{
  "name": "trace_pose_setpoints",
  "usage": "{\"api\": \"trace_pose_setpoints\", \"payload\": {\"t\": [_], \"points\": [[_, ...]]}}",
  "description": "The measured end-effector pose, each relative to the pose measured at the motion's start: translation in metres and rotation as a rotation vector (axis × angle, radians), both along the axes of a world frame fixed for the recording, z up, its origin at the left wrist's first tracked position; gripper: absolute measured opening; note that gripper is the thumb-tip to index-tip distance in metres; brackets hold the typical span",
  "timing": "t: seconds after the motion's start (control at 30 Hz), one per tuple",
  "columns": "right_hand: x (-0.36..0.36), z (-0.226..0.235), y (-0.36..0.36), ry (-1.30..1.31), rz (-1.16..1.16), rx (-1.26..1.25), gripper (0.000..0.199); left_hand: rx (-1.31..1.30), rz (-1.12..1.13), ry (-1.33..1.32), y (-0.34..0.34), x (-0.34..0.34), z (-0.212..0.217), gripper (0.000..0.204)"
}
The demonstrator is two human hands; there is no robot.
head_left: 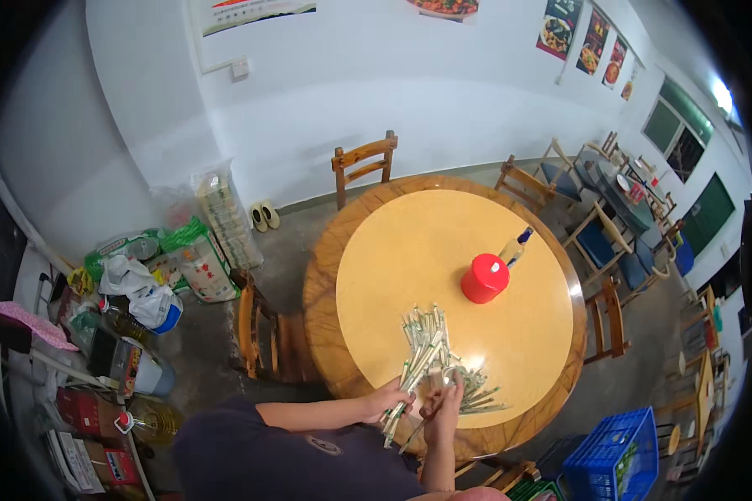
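A pile of thin wrapped chopstick packets [433, 355], white with green print, lies on the near part of a round wooden table [376, 250]. My left hand [390, 395] holds a few of these packets, their ends pointing down toward me. My right hand [444, 402] is closed around some more packets at the pile's near edge. Both forearms come in from the lower edge. Loose packets fan out to the right of my right hand.
A red lidded container [485, 278] and a small bottle [515, 248] stand near the table's middle. Wooden chairs [363, 164] ring the table. Bags and boxes [184, 259] crowd the floor at left. A blue crate [614, 455] sits at lower right.
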State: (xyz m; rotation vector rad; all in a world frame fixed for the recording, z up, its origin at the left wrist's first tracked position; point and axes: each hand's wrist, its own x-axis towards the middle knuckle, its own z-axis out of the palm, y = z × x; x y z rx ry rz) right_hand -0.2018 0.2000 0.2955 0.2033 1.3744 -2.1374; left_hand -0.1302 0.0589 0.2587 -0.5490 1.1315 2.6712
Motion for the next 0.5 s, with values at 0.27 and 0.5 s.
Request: {"api": "trace_pose_setpoints", "payload": {"t": [0.27,0.5], "points": [[0.022,-0.035,-0.024,0.183,-0.195,-0.019,0.027,0.200,-0.069,-0.226,-0.062,0.001,-0.037,0.028],[0.043,-0.053,-0.030,0.021,-0.366,-0.023,0.031,0.344,-0.223,-0.246,-0.093,-0.007,-0.054,0.027]]}}
